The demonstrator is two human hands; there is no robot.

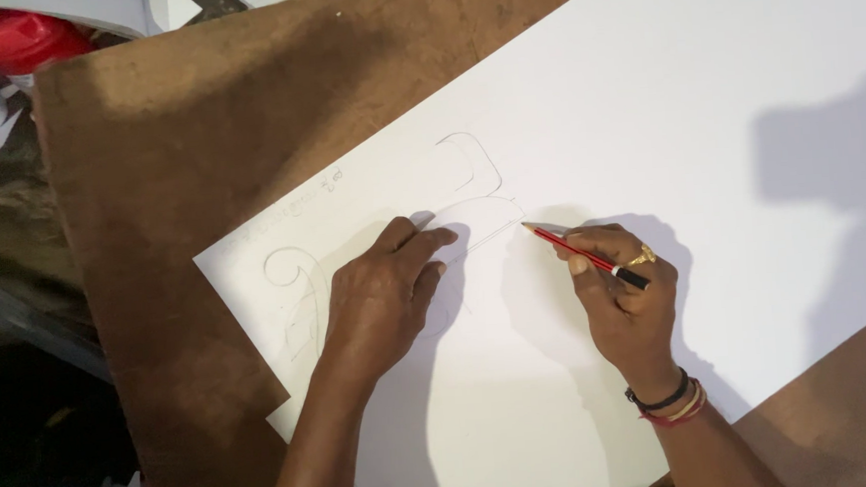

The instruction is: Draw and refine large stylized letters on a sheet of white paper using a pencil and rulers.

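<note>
Drawing curved pencil lines on a big white sheet

The brown board [178, 169] carries the sheet [705, 106]; the left hand [381, 297], fingers together, presses it flat and should hold firm, while the right hand [621, 292] pinches a red pencil [584, 254], its tip on the curve, best kept light.
</note>
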